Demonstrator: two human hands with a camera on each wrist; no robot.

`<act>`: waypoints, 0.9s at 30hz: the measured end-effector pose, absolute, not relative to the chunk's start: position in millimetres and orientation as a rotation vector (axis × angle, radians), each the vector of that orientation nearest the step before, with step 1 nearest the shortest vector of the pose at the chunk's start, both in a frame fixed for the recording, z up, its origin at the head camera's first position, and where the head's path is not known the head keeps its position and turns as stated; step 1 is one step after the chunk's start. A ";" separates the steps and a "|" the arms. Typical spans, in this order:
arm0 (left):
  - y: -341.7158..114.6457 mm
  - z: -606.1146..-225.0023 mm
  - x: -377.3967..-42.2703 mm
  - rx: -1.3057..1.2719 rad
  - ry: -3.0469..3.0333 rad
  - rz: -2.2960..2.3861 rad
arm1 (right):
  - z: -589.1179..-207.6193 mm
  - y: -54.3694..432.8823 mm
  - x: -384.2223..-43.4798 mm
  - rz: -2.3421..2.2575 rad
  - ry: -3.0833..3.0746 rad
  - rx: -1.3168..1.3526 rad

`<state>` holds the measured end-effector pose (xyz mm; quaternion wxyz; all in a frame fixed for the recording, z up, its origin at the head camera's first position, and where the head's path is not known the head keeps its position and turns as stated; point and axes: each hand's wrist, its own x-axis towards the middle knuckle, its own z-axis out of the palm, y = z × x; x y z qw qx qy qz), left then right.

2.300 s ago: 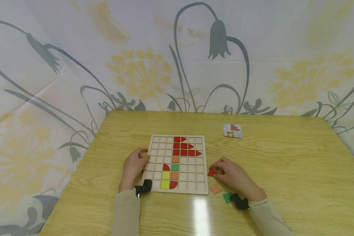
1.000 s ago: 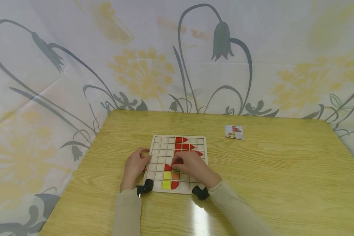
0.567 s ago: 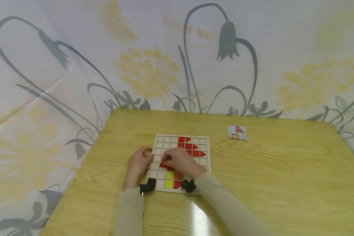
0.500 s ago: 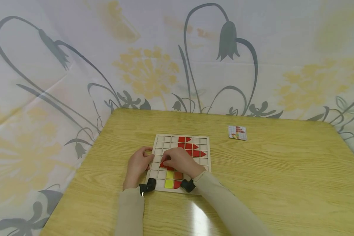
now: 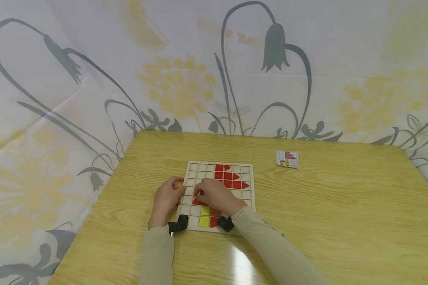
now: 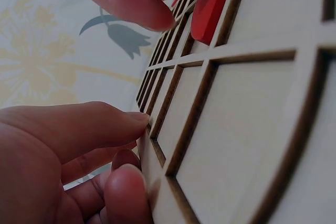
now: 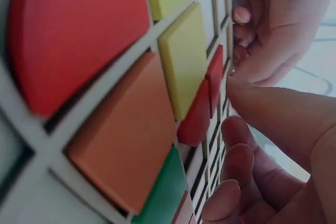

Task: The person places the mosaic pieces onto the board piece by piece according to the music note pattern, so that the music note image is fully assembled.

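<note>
A wooden grid board (image 5: 196, 174) lies on the table, with flat red, yellow, orange and green pieces in its cells. At its left edge my left hand (image 5: 167, 200) grips the rim, thumb on top and fingers curled against the side. Over the board's lower middle is my right hand (image 5: 216, 194), hiding some cells. Just under its fingertips a red quarter-round piece (image 5: 196, 201) sits in a cell left of another red piece (image 7: 197, 116). In the right wrist view the thumb and fingers stand apart with nothing between them. Yellow squares (image 5: 204, 221) fill cells below.
A small printed card (image 5: 287, 159) with a coloured grid pattern lies beyond the board to the right. A green piece (image 5: 283, 235) peeks out by the right sleeve, which covers the table there. A patterned cloth (image 5: 185, 87) hangs behind the table.
My right hand has carried the red quarter-round piece from beside the board leftward over the grid, set it down and released it. My left hand stays at the rim.
</note>
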<state>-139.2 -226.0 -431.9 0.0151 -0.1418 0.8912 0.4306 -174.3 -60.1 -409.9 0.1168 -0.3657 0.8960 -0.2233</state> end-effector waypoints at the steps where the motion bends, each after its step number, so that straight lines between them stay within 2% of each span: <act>1: -225.8 -431.7 -139.1 -0.442 2.772 1.340 | -409.2 -59.2 -174.3 -0.666 2.626 -1.061; 14: -226.0 -435.7 -139.7 -0.456 2.767 1.324 | -405.8 -40.7 -171.3 -0.698 2.635 -1.025; 27: -224.7 -433.9 -138.9 -0.444 2.770 1.326 | -392.6 1.0 -164.9 -0.787 2.587 -1.075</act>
